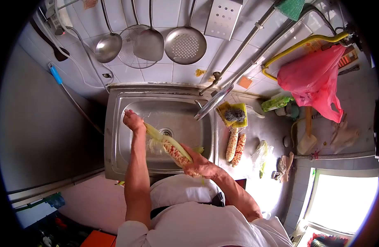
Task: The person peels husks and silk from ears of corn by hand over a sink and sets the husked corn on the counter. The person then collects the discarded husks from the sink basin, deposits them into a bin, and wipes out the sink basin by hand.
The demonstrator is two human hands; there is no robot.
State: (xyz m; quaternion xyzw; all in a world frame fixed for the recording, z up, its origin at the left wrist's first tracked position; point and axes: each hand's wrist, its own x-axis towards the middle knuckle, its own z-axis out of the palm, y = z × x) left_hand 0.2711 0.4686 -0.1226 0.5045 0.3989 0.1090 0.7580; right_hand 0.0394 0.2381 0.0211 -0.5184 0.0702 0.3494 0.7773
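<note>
Husking a corn ear [176, 153], held slantwise over the steel sink [112, 136], at 5 o'clock from the drain [166, 132]; kernels cream and dark red, pale green husk [155, 132] partly on. Right hand [196, 164] at ear's 4 o'clock, fingers wrapped round its lower end. Left hand [133, 120] at 10 o'clock, fingers clenched, husk's upper end right against it; can't tell whether gripped. Two bare corn cobs [231, 146] on the counter, 3 o'clock from ear; steel-wool scourer [235, 115] at their 12. Perforated skimmer [185, 45] hangs at drain's 12, red plastic bag [306, 76] at 2.
</note>
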